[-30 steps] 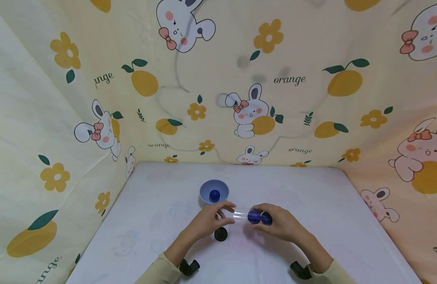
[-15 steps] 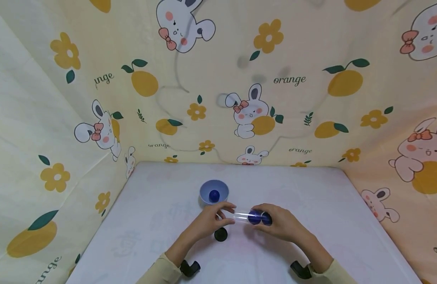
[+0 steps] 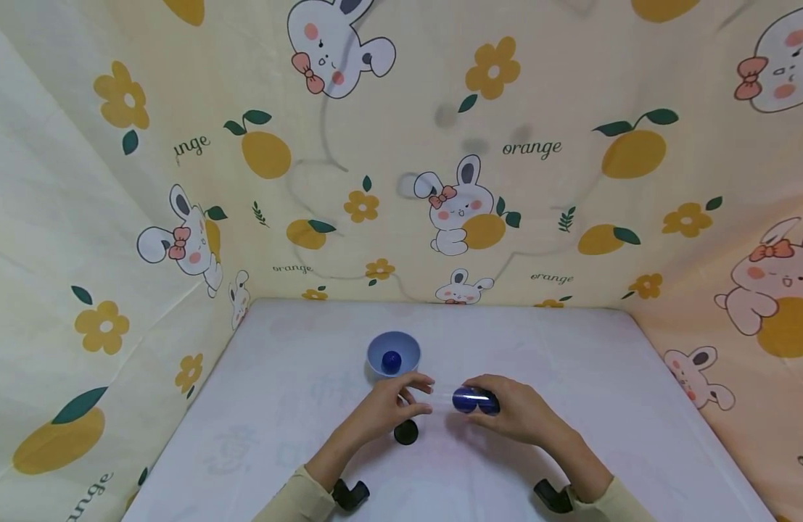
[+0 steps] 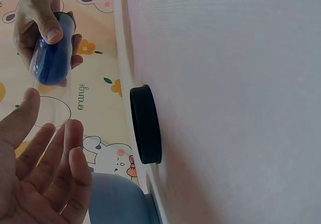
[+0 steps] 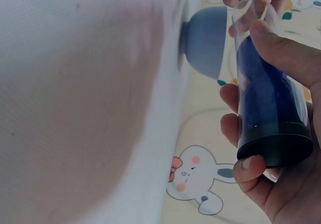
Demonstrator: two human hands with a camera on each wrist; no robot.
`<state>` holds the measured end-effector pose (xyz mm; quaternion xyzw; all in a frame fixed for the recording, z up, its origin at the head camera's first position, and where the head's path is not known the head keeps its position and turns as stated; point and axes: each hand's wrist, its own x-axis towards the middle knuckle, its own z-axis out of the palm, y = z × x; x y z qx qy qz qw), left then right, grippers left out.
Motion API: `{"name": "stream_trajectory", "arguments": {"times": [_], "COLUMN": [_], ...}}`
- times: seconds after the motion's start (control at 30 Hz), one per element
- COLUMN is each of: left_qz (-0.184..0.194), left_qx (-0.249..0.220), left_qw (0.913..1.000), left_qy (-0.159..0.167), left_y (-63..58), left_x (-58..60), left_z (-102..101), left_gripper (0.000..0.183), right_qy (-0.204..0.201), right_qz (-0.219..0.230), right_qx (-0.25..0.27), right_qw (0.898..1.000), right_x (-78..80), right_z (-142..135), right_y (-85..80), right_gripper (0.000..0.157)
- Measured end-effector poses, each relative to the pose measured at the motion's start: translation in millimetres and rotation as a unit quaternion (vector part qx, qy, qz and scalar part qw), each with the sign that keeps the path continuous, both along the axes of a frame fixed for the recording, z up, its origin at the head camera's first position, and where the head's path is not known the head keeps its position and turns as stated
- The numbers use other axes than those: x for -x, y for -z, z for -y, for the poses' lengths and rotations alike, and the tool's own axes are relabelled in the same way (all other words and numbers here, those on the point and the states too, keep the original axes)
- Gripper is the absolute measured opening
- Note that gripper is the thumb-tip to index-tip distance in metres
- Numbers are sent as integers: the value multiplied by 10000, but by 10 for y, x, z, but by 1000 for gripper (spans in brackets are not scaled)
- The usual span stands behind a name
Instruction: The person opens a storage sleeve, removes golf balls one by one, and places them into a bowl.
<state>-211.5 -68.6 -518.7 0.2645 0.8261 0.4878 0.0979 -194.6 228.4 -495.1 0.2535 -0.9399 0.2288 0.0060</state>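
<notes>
In the head view my right hand [image 3: 515, 409] grips the capped end of a clear tube [image 5: 273, 88] lying roughly level above the table. Blue balls [image 3: 466, 399] sit inside it toward that end, and a black cap [image 5: 276, 149] closes it. Around the tube's uncapped rim, thumb and fingertips of my left hand [image 3: 384, 402] hold on from either side, as the left wrist view shows. A loose black cap [image 4: 145, 124] lies on the table below the left hand. Just beyond that hand stands a light blue bowl [image 3: 375, 351] with a blue ball [image 3: 391, 362] in it.
The white-covered table [image 3: 297, 341] meets a hanging cloth [image 3: 401, 217] with rabbits and oranges at the back and sides. Black straps or mounts [image 3: 351, 495] show at both wrists.
Inside the bowl, the blue ball has shifted slightly left. The glare along the tube differs, and the balls in it look marginally moved. Both hands keep their places.
</notes>
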Motion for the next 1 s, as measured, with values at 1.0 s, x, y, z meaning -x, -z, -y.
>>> {"name": "stream_trajectory", "arguments": {"times": [1.0], "left_qz": [160], "left_qx": [89], "left_qw": [9997], "left_qy": [-129], "left_y": [25], "left_x": [21], "left_z": [41], "left_gripper": [42], "right_qy": [-45], "right_qz": [128], "right_qx": [248], "right_qw": [9996], "right_x": [21], "right_z": [6], "right_y": [22], "right_gripper": [55]}}
